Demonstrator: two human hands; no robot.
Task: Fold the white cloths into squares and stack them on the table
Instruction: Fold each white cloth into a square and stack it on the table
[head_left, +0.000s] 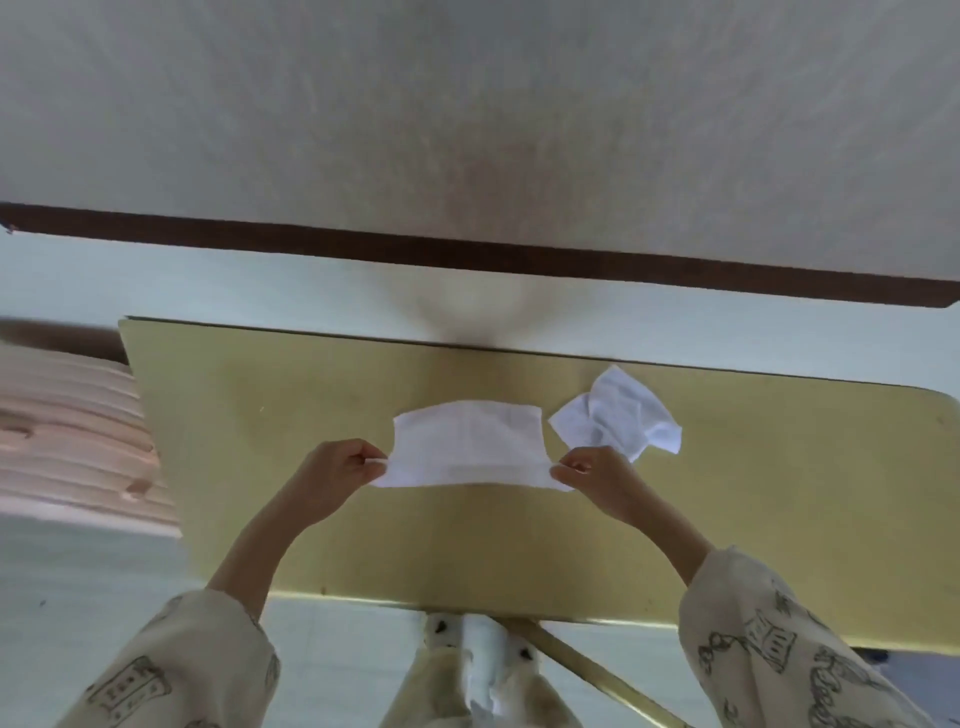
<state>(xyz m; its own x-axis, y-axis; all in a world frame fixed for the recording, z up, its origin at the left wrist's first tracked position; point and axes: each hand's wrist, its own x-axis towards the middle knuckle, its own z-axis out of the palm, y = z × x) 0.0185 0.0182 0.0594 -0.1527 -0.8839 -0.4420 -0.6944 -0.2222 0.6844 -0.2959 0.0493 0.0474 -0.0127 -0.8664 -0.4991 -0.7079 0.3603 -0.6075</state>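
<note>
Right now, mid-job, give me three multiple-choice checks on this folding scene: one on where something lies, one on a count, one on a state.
1. Where does the crumpled cloth lie relative to the held cloth?
A. To its right on the table
B. Underneath it
C. On the floor

2. How many white cloths are in view on or over the table?
A. One
B. Two
C. Four

3. What is the state of the held cloth?
A. Folded into a small square and stacked
B. Rolled into a tube
C. Stretched between both hands by its near corners

Answers:
1. A, as the crumpled cloth sits apart on the yellow tabletop, beyond the right hand.
2. B, since only the held one and the crumpled one show.
3. C, because the left hand and right hand each pinch a near corner, the cloth spread wide between them.
</note>
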